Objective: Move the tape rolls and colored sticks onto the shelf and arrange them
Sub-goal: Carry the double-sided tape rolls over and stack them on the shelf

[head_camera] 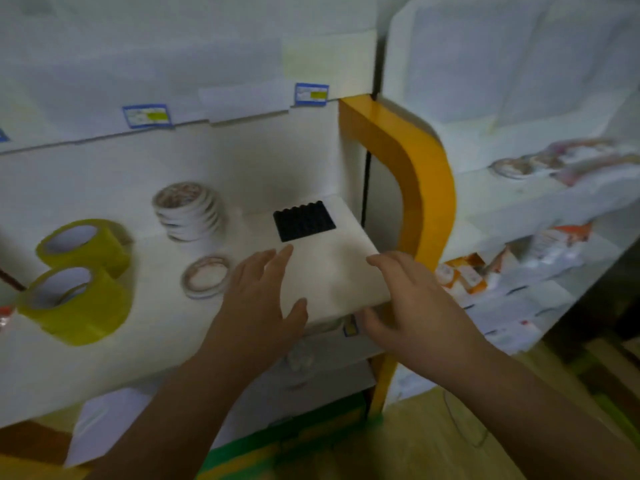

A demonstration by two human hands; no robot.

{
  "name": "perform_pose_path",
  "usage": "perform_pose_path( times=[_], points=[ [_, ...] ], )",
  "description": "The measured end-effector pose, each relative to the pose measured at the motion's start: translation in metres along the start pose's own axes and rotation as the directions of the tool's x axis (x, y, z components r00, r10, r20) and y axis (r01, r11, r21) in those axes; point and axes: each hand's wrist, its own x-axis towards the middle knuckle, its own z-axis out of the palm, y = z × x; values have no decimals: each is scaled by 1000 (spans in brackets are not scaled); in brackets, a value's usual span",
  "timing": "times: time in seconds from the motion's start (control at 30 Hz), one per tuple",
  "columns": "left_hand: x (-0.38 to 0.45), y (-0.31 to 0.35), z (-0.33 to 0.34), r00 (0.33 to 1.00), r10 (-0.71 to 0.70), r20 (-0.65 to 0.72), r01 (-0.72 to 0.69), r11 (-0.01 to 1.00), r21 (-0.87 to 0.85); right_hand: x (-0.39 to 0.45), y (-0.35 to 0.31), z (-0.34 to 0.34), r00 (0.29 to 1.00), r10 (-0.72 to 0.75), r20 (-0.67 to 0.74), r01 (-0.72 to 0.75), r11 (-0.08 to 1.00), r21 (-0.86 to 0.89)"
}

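Observation:
On the white shelf two wide yellow tape rolls stand on edge at the left, one behind the other. A stack of thin white tape rolls stands further back, and a single thin roll lies flat in front of it. A row of black sticks lies side by side at the back right. My left hand hovers over the shelf just right of the flat roll, fingers straight and holding nothing. My right hand is at the shelf's front right corner, fingers spread and empty.
An orange shelf post curves up right of the shelf. A second white shelf unit to the right carries packets and thin tape rolls. Blue price labels line the upper shelf edge. A green and yellow box sits below.

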Motion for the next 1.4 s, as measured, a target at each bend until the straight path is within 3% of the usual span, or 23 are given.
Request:
perform_pose_path(
  times=[0.2,0.47,0.7,0.97,1.4],
  points=[
    [-11,82,25,999,21,36,-20,999,-38,-50,70,-54,996,79,-29,-81,993,-85],
    [-16,192,66,987,161,-8,-161,979,-123,-114,149,-121,977,202,-71,-210,968,-140],
    [13,256,102,971,228,66,-217,965,-146,-130,200,-141,946,317,-64,-323,934,-153],
    [99,297,151,968,238,85,-220,959,-179,-110,276,-153,932,362,-16,-356,906,-228],
    [252,336,235,977,197,77,-179,965,-192,5,392,-175,915,402,-27,-398,891,-218]
  ],
)
